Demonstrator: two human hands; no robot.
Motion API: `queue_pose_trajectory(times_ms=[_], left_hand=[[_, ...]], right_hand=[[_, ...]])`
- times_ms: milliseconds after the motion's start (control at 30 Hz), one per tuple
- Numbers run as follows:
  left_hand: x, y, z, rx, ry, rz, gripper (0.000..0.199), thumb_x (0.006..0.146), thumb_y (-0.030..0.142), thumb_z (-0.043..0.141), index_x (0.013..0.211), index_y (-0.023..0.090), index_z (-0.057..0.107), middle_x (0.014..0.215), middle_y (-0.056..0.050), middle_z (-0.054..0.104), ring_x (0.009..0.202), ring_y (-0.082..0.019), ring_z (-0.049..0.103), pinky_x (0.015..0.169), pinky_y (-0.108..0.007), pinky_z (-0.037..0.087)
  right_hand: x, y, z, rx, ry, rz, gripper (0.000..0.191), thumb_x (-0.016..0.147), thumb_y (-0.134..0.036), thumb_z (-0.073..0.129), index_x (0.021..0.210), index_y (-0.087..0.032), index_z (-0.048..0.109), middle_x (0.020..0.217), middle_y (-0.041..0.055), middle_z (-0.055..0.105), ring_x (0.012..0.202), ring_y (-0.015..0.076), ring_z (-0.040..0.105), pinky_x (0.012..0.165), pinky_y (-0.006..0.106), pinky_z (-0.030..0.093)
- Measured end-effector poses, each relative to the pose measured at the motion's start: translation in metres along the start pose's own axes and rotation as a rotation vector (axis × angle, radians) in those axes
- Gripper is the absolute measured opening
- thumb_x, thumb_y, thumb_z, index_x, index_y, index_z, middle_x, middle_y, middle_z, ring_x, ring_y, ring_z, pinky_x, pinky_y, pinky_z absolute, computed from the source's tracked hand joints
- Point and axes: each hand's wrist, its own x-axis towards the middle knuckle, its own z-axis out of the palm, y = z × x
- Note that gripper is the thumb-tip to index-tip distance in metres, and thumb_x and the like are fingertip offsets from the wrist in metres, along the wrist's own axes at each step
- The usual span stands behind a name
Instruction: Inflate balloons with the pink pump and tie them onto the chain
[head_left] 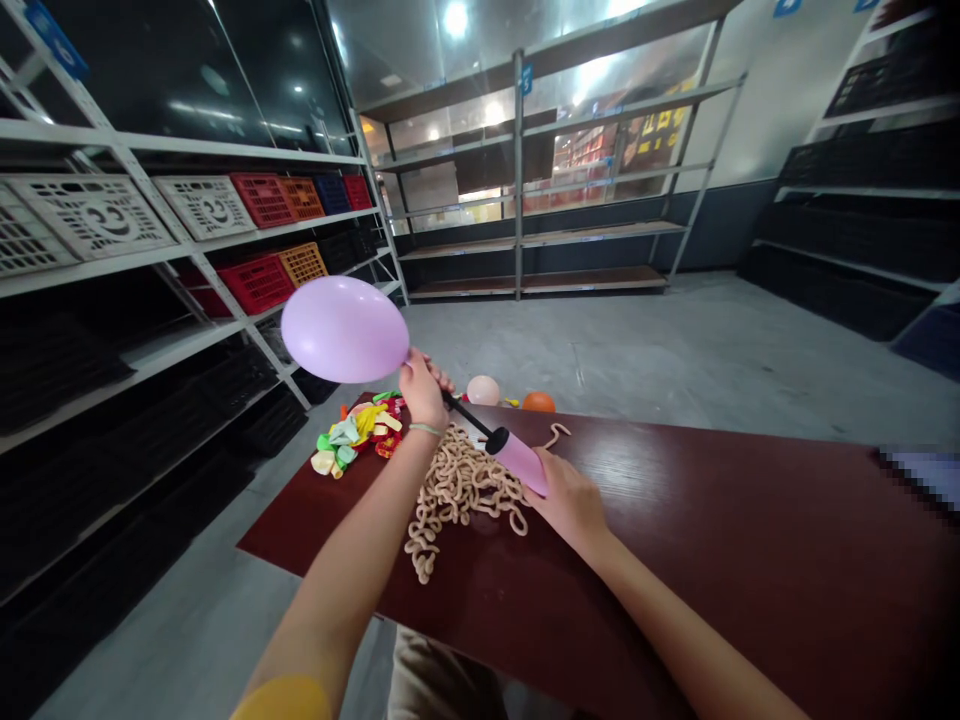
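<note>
A purple balloon (pixel 345 330), swollen with air, stands out to the left of my left hand (pixel 424 388). The fingers of that hand are closed around the balloon's neck, where it meets the end of a hand pump; the exact joint is hidden. From there the pump's black rod slants down to its pink barrel (pixel 521 462). My right hand (pixel 571 505) is wrapped around the lower end of that barrel. Beneath both hands, a heap of beige rope (pixel 465 475) lies loosely coiled on the dark red table (pixel 675 540).
Several limp balloons (pixel 364 428) in mixed colours are piled at the table's left end. A pale pink balloon (pixel 483 390) and an orange one (pixel 538 402) show behind the far edge. Shelves with crates (pixel 259 283) line the left side; a metal rack (pixel 517 200) stands at the back.
</note>
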Motion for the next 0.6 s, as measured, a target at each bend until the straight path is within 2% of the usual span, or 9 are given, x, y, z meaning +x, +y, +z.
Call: queue_pose_trajectory(times_ms=[100,200,300,467,533,600], left_hand=[[0.022,0.026,0.002,-0.012,0.019,0.064,0.035,0.088,0.051,0.059,0.079,0.022,0.042,0.050,0.010,0.031,0.035,-0.005,0.033,0.036,-0.017,0.028],[0.023,0.028,0.004,-0.046,0.035,0.078,0.036,0.087,0.052,0.060,0.079,0.022,0.042,0.050,0.010,0.030,0.035,-0.005,0.031,0.035,-0.017,0.026],[0.001,0.005,0.006,-0.063,0.042,0.009,0.038,0.087,0.053,0.060,0.076,0.022,0.040,0.049,0.011,0.030,0.035,-0.005,0.031,0.035,-0.017,0.026],[-0.048,-0.052,0.009,-0.011,-0.068,-0.115,0.038,0.088,0.051,0.058,0.074,0.022,0.039,0.049,0.010,0.034,0.035,-0.006,0.035,0.036,-0.018,0.032],[-0.056,-0.062,0.008,0.001,-0.084,-0.136,0.038,0.088,0.050,0.058,0.073,0.022,0.039,0.048,0.010,0.034,0.035,-0.006,0.034,0.036,-0.019,0.032],[-0.051,-0.060,0.004,0.005,-0.065,-0.157,0.038,0.088,0.051,0.057,0.073,0.022,0.039,0.048,0.010,0.033,0.035,-0.006,0.035,0.036,-0.019,0.032]], right_hand=[[0.000,0.001,0.001,0.028,0.002,0.012,0.044,0.082,-0.027,0.064,0.124,-0.020,0.054,0.107,0.0061,0.070,0.095,0.0215,0.067,0.074,0.029,0.045],[0.001,0.001,-0.001,0.027,0.008,0.034,0.043,0.081,-0.027,0.065,0.122,-0.020,0.055,0.106,0.0055,0.070,0.092,0.0213,0.067,0.074,0.029,0.045],[0.002,0.001,-0.004,-0.010,0.001,0.067,0.044,0.078,-0.025,0.067,0.120,-0.022,0.056,0.102,0.0043,0.071,0.088,0.0210,0.067,0.071,0.029,0.043],[0.003,0.002,-0.006,-0.047,-0.010,0.130,0.044,0.078,-0.028,0.068,0.120,-0.022,0.056,0.101,0.0045,0.071,0.086,0.0203,0.066,0.068,0.028,0.041],[0.004,0.002,-0.007,-0.062,-0.031,0.112,0.044,0.079,-0.029,0.067,0.121,-0.022,0.056,0.101,0.0044,0.071,0.087,0.0203,0.066,0.068,0.028,0.041],[0.004,0.001,-0.010,-0.078,-0.053,0.079,0.044,0.080,-0.028,0.066,0.122,-0.022,0.056,0.100,0.0040,0.071,0.088,0.0205,0.065,0.068,0.028,0.040]])
